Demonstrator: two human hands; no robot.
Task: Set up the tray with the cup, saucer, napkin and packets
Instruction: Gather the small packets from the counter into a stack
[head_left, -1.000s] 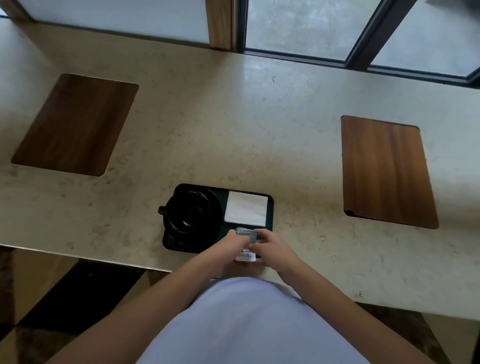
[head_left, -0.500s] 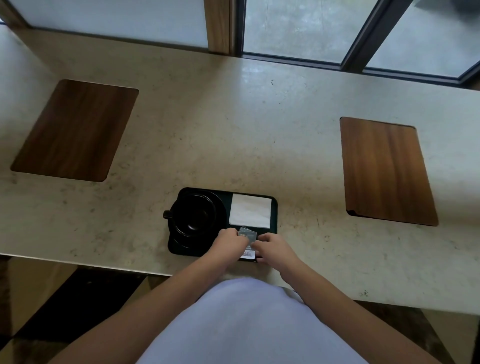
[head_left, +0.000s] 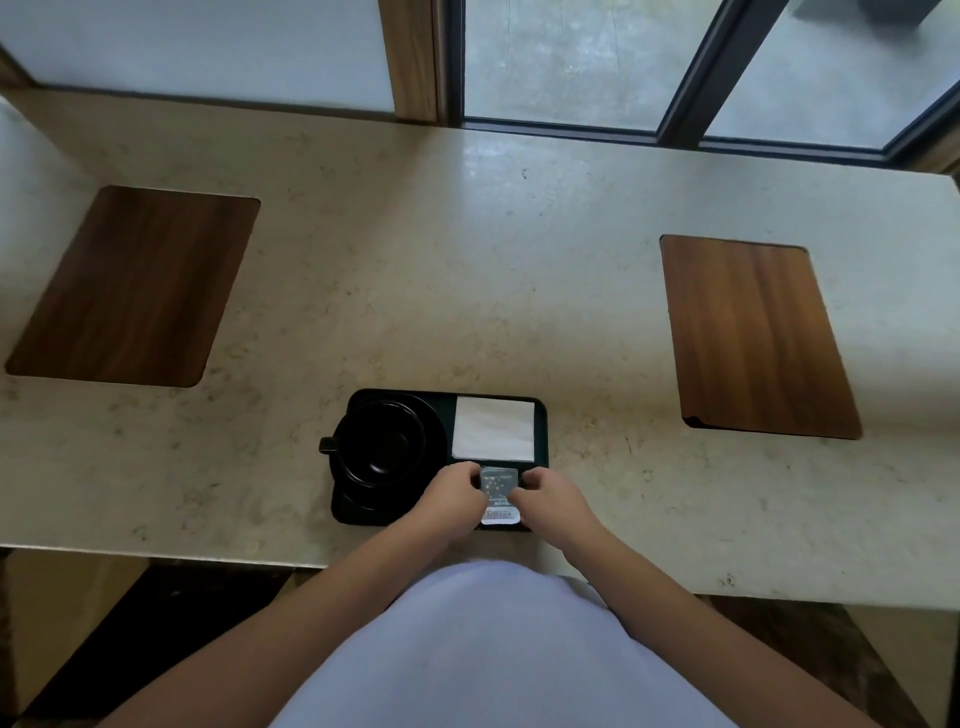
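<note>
We count one worktop, pale stone. Set into it, two wooden panels: the left panel and the right panel. One black tray. On it, one black cup, one black saucer, one white napkin. Packets: at least two, we think, stacked; the fingers hide their edges. Two hands: left hand, right hand.

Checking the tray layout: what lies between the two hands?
In the head view, the packets lie between the left hand and right hand.
</note>
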